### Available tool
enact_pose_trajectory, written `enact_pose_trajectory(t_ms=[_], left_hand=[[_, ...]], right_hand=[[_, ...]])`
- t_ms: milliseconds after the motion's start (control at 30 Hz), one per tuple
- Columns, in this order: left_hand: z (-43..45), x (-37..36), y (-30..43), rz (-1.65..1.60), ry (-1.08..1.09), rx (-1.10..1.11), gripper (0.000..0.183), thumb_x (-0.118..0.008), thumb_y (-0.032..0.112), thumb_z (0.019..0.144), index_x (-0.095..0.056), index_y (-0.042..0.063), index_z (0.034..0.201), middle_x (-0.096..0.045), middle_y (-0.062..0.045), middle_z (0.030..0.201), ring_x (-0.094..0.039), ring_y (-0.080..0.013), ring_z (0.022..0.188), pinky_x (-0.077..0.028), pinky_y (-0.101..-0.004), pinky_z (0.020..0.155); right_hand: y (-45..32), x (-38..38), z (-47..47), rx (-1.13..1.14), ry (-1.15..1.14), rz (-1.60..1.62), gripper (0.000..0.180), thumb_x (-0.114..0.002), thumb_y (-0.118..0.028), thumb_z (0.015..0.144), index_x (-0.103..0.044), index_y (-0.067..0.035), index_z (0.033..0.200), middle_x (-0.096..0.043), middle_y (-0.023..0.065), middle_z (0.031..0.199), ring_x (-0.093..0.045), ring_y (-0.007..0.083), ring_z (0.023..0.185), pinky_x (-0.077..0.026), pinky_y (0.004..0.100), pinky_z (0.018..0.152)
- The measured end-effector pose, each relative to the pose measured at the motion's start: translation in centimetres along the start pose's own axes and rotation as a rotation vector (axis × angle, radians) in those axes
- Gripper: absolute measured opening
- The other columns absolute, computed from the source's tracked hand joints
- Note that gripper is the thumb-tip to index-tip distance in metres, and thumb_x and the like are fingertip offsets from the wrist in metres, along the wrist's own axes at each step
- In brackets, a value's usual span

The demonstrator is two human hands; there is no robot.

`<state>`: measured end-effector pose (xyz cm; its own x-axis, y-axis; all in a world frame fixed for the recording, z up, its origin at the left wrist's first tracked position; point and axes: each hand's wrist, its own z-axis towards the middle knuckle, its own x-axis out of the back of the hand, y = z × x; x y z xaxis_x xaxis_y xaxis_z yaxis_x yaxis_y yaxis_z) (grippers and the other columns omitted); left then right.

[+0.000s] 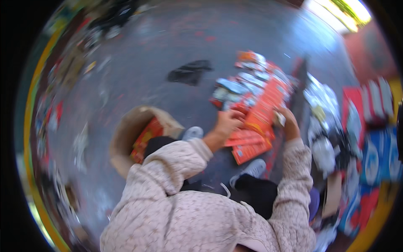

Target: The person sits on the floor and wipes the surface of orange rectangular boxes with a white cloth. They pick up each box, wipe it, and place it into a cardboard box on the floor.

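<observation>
A heap of orange printed packets (252,149) and silvery, crumpled packaging (252,83) lies on the dark floor in front of me. A long orange printed wrapper (267,104) lies across the heap, between my hands. Beside its left edge is my left hand (229,121), fingers bent, above the packets; blur hides whether it grips any. My right hand (286,121) is at the wrapper's right edge with a small whitish piece (280,119) at its fingers. An open brown paper sack or carton (121,151), with orange-red packets (148,138) inside, stands left of my feet.
A dark flat scrap (190,72) lies beyond the sack. Along the right are clear plastic bags (322,104), a cardboard piece (332,195), blue packs (379,154) and a reddish rounded object (368,50). Mixed litter and packaging line the far left. My shoes (252,170) flank the heap's near side.
</observation>
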<state>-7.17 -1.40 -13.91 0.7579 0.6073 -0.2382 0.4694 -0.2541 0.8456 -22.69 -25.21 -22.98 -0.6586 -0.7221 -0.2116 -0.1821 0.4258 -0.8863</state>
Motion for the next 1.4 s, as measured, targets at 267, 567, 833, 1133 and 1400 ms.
enact_pose_trajectory(t_ms=[267, 567, 833, 1133, 1400], left_hand=[[-0.6, 0.8, 1.9, -0.132, -0.014, 0.023, 0.021, -0.055, 0.013, 0.087, -0.054, 0.005, 0.106, -0.056, -0.001, 0.096, -0.053, -0.0086, 0.083, -0.044, -0.0229, 0.072], [-2.6, 0.1, 3.3, -0.558, -0.631, 0.213, 0.038, -0.053, 0.011, 0.084, -0.045, -0.003, 0.119, -0.057, -0.015, 0.112, -0.059, -0.0240, 0.100, -0.050, -0.0385, 0.086], [-2.3, 2.2, 1.2, 0.001, -0.869, -0.347, 0.037, -0.053, 0.004, 0.080, -0.048, -0.001, 0.116, -0.057, -0.012, 0.112, -0.058, -0.0196, 0.097, -0.048, -0.0317, 0.085], [-5.9, -0.3, 3.0, -0.724, -0.735, 0.276, 0.046, -0.037, 0.039, 0.094, -0.042, 0.004, 0.124, -0.056, -0.012, 0.115, -0.056, -0.0218, 0.104, -0.046, -0.0382, 0.090], [-5.6, 2.7, 5.9, -0.992, -0.702, 0.207, 0.049, -0.032, 0.045, 0.094, -0.044, 0.006, 0.122, -0.056, -0.011, 0.113, -0.057, -0.0209, 0.097, -0.046, -0.0353, 0.087]], right_hand=[[-8.4, -7.5, -8.5, -0.096, 0.028, 0.192, 0.015, -0.061, -0.011, 0.082, -0.061, 0.002, 0.090, -0.063, 0.0052, 0.073, -0.060, 0.0133, 0.055, -0.049, 0.0247, 0.046], [-8.8, -13.3, -14.5, -0.111, -0.116, 0.085, 0.022, -0.061, -0.017, 0.084, -0.062, 0.003, 0.094, -0.065, 0.0058, 0.078, -0.062, 0.0102, 0.061, -0.051, 0.0211, 0.054], [-12.6, -8.8, -13.9, 0.570, 0.611, -0.237, 0.017, -0.050, -0.016, 0.086, -0.058, -0.003, 0.092, -0.057, 0.0087, 0.085, -0.055, 0.0243, 0.079, -0.044, 0.0344, 0.074], [-8.7, -17.1, -11.1, 0.841, 0.406, -1.057, 0.011, -0.053, -0.010, 0.085, -0.056, 0.000, 0.085, -0.052, 0.0134, 0.082, -0.052, 0.0290, 0.075, -0.041, 0.0368, 0.069], [-7.8, -25.0, -15.9, 0.951, 0.188, -1.042, 0.008, -0.055, -0.005, 0.080, -0.056, 0.001, 0.085, -0.056, 0.0138, 0.089, -0.055, 0.0309, 0.083, -0.043, 0.0358, 0.075]])
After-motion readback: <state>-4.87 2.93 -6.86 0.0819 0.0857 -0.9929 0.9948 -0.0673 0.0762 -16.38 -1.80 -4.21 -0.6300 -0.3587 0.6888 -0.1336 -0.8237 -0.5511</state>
